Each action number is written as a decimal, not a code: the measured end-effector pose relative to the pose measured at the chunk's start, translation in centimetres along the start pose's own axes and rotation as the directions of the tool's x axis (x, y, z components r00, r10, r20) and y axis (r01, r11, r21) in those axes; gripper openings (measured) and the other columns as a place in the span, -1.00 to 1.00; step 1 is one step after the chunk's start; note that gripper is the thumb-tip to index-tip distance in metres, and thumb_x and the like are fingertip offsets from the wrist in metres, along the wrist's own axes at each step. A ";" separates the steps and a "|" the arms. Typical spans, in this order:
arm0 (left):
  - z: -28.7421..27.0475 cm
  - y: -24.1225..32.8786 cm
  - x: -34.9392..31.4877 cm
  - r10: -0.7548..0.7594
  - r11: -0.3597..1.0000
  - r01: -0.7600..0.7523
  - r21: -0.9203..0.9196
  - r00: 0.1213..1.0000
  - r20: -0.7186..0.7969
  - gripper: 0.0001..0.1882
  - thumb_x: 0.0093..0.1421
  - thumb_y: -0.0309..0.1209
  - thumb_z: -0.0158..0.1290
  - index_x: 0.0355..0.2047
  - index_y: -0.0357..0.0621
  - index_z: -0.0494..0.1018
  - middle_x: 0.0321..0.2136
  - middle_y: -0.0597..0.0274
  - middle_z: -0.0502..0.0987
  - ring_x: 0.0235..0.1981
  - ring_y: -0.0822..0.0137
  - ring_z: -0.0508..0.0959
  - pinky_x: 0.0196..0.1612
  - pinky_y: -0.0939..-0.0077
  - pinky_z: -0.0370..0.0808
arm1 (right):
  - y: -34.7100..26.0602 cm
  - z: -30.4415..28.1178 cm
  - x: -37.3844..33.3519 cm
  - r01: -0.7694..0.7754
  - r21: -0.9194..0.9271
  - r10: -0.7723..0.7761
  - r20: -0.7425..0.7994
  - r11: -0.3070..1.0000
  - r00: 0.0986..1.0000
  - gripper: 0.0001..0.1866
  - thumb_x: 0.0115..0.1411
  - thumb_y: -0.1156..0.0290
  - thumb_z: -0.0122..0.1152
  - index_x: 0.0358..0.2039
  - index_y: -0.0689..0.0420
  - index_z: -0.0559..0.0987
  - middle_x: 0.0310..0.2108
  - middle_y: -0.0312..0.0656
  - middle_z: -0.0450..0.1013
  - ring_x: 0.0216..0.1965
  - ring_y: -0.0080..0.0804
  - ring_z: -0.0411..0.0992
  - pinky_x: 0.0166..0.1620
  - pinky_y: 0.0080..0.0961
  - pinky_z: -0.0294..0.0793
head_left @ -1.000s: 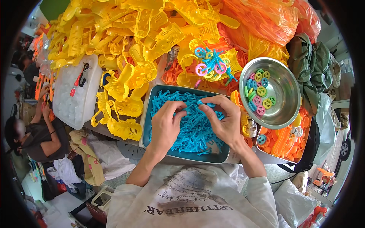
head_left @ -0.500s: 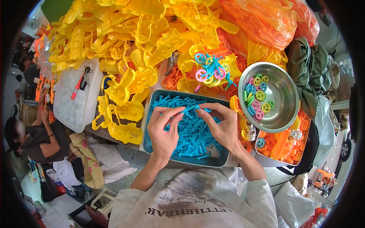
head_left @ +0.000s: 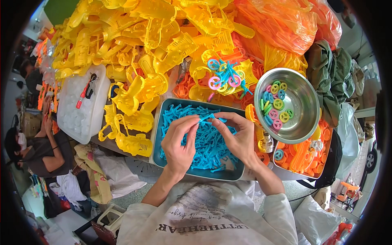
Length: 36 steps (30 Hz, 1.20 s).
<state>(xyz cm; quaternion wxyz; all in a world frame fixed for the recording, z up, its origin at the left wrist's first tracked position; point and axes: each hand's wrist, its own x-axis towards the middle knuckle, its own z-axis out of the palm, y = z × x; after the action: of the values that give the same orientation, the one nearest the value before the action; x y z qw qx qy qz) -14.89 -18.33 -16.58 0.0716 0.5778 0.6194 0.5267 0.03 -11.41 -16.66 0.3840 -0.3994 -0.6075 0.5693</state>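
Above a metal tray (head_left: 157, 136) of thin blue plastic rods (head_left: 208, 149), my two hands are close together. My left hand (head_left: 179, 143) is closed, thumb and index finger pinching a small blue plastic piece (head_left: 207, 117). Also closed, my right hand (head_left: 239, 141) pinches blue plastic at the right of the same spot. Whether this is one piece or two joined ones cannot be made out, as the fingertips cover part of it. Just beyond the tray, blue frames with coloured wheels (head_left: 226, 77) lie in a small heap on yellow parts.
A steel bowl (head_left: 302, 106) holding several coloured wheels stands at right, above a tray of orange parts (head_left: 306, 157). Yellow plastic shells (head_left: 155, 36) pile up behind. At left are a white tub (head_left: 75, 118) and a person (head_left: 45, 151). Orange bags (head_left: 281, 24) sit at back right.
My hands have shifted only slightly; the left fingers have come nearer to the right ones and the blue plastic between them. The view has tilted a little.
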 end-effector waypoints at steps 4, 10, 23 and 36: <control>0.3 0.2 -0.2 -0.060 0.994 0.058 -0.096 0.998 -0.018 -0.81 0.17 -0.66 0.08 -0.19 -0.25 0.49 -0.23 0.11 0.58 -0.29 0.37 0.58 -0.35 0.63 0.53 | 0.2 0.0 0.0 0.008 0.001 -0.008 0.013 1.000 1.000 -0.78 0.18 0.43 0.28 -0.20 0.28 0.60 -0.39 -0.18 0.59 -0.35 -0.58 0.53 -0.29 -0.63 0.50; 0.1 0.2 -0.2 -0.105 0.990 0.108 -0.093 0.994 0.034 -0.86 0.21 -0.63 0.05 -0.21 -0.29 0.47 -0.21 0.08 0.58 -0.31 0.40 0.59 -0.35 0.65 0.55 | 0.1 0.0 0.1 -0.006 0.052 0.004 0.036 0.999 0.999 -0.78 0.20 0.45 0.26 -0.20 0.31 0.57 -0.35 -0.16 0.59 -0.29 -0.54 0.55 -0.23 -0.61 0.51; 0.7 -0.3 -0.7 -0.137 0.972 0.127 -0.197 0.990 -0.036 -0.87 0.15 -0.70 0.08 -0.27 -0.34 0.44 -0.21 0.01 0.54 -0.29 0.36 0.58 -0.35 0.59 0.62 | 0.3 -0.5 0.2 -0.034 -0.037 0.038 0.101 0.999 0.994 -0.80 0.23 0.46 0.22 -0.21 0.32 0.49 -0.29 -0.09 0.56 -0.25 -0.45 0.53 -0.17 -0.55 0.53; 1.1 -0.2 -1.5 -0.029 0.982 0.023 -0.186 0.999 -0.033 -0.88 0.14 -0.72 0.09 -0.30 -0.40 0.44 -0.23 -0.06 0.54 -0.32 0.30 0.60 -0.33 0.51 0.67 | 0.1 -0.8 0.3 -0.131 0.348 0.071 0.180 0.928 0.981 -0.81 0.24 0.46 0.20 -0.21 0.33 0.51 -0.31 -0.11 0.56 -0.23 -0.44 0.55 -0.15 -0.55 0.57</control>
<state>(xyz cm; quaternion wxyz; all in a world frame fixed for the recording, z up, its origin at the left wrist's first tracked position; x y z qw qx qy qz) -13.77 -18.81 -17.96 0.1207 0.5510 0.5764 0.5913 0.68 -10.82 -16.72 0.3690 -0.3050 -0.5016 0.7205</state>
